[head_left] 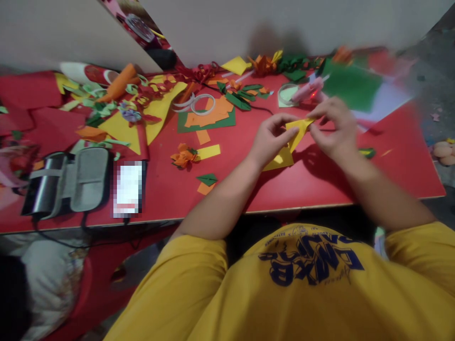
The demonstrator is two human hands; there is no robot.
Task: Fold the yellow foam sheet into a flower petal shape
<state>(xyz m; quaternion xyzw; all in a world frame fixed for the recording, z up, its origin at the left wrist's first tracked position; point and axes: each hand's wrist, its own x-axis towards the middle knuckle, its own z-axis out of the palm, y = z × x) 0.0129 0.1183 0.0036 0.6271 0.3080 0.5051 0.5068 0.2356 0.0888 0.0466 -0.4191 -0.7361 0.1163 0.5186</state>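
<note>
Both hands, left hand point(270, 139) and right hand point(336, 128), meet over the table point(391, 166) with the folded paper point(293, 137) between them. Open case point(67, 182) sits far left, phone point(128, 187) just right of it, tape roll point(203, 104) further back.

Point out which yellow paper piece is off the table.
The folded yellow paper strip, pinched between the left hand and right hand; the small yellow rectangle and large yellow triangle lie flat.
</note>
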